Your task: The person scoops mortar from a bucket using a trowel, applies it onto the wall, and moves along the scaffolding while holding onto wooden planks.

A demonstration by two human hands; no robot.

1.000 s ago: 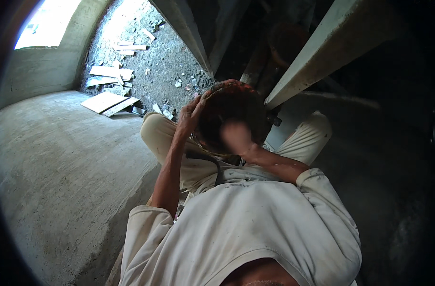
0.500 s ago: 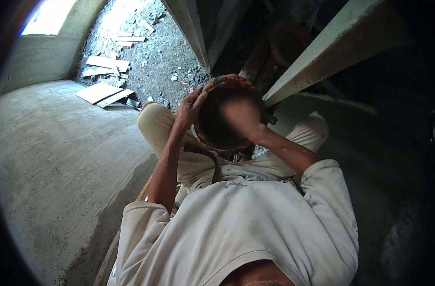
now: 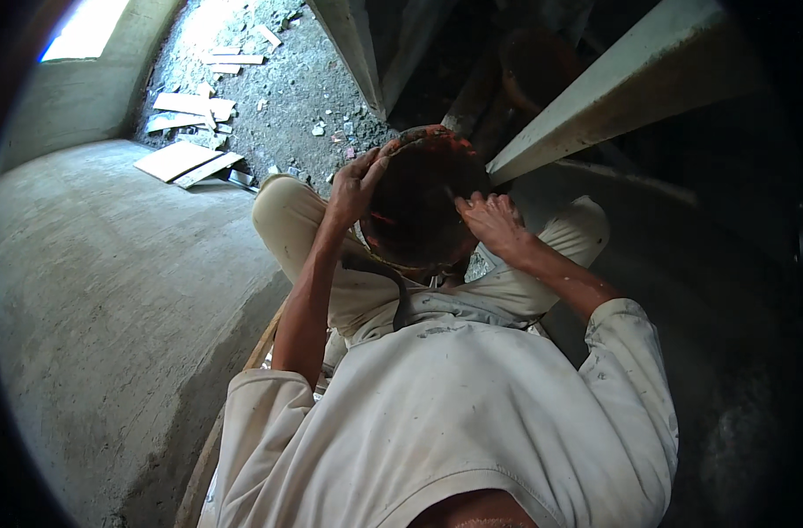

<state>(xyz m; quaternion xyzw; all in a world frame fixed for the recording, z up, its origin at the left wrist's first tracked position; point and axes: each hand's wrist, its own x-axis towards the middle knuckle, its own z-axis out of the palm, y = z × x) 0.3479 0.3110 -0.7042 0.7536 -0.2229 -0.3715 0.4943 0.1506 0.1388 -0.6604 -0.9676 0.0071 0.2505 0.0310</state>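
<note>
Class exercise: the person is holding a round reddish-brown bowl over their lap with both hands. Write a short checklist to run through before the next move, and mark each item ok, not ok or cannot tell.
1. Left hand grips the rim of the bowl: ok.
2. Right hand is on the bowl's right side: ok, fingers rest inside the rim.
3. Bowl is level: cannot tell, it looks tipped toward the camera.
4. Bowl is empty: cannot tell, its inside is dark.
5. Loose boards lie away from the knees: ok.
6. Concrete beam is clear of the bowl: cannot tell.
</note>
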